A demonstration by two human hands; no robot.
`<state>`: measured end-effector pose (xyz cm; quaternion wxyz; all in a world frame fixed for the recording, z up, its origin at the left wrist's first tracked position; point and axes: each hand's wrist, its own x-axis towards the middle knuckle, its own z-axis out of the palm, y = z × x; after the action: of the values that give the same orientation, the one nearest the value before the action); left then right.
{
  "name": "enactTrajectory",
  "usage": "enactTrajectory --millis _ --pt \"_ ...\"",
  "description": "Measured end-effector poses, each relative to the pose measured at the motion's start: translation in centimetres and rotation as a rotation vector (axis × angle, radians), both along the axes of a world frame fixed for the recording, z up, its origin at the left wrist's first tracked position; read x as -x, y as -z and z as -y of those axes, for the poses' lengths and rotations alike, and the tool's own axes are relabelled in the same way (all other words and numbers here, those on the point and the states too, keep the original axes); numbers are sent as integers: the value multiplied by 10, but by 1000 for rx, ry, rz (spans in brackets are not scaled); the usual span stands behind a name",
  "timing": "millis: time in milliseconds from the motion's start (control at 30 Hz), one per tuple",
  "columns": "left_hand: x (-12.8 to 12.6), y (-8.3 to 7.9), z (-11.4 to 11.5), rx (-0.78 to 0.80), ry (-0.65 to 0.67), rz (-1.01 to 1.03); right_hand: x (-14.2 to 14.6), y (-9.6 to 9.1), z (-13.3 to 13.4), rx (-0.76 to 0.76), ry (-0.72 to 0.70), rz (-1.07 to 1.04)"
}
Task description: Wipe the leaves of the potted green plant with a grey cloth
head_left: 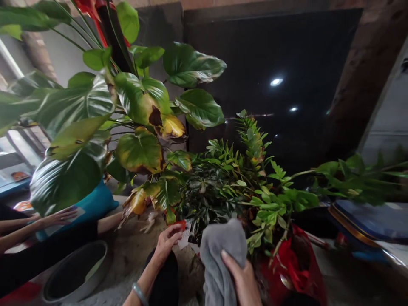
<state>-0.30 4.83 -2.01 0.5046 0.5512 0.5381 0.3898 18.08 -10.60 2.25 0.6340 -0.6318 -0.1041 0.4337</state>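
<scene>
Dark glossy panelling [287,63] fills the background from twelve to two o'clock, throwing back ceiling lights as bright spots, with a bare concrete floor [127,255] below. At ten o'clock a big-leaved plant [95,102] spreads broad, waxy, heart-shaped leaves, several of them yellowed and brown at the edges. At the centre a bushy plant [229,178] with small, stiff, shiny leaflets rises from a red pot [314,280] at five o'clock. A round grey basin [76,272] sits at eight o'clock, and another person's hand [60,216] lies flat at nine.

The grey cloth [219,255] at six o'clock hangs in soft folds, fleecy and light. It looks limp enough to bunch anywhere and is best gathered into the palm. The right hand [244,280] grips it, fingers wrapped closed around its lower part. The left hand [167,243] pinches what may be a small white-and-red tag [184,236] at the plant's base, fingers closed on it.
</scene>
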Motion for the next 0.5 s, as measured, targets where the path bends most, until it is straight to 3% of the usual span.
enactTrajectory --millis 100,167,233,333,433,500 --pt "-3 -8 3 38 -55 89 -18 -42 -22 -46 170 84" --pt "-13 -12 6 89 -72 151 -22 -56 -40 -156 180 -13" --pt "-27 -14 10 134 -49 216 -14 -47 -48 -213 75 -192" --pt "-50 -13 13 165 43 254 7 -7 -30 -167 -144 -346" --pt "-65 -9 14 215 120 229 16 16 2 -62 -206 -206" --pt "-70 -7 15 228 154 235 11 7 13 0 -119 -39"
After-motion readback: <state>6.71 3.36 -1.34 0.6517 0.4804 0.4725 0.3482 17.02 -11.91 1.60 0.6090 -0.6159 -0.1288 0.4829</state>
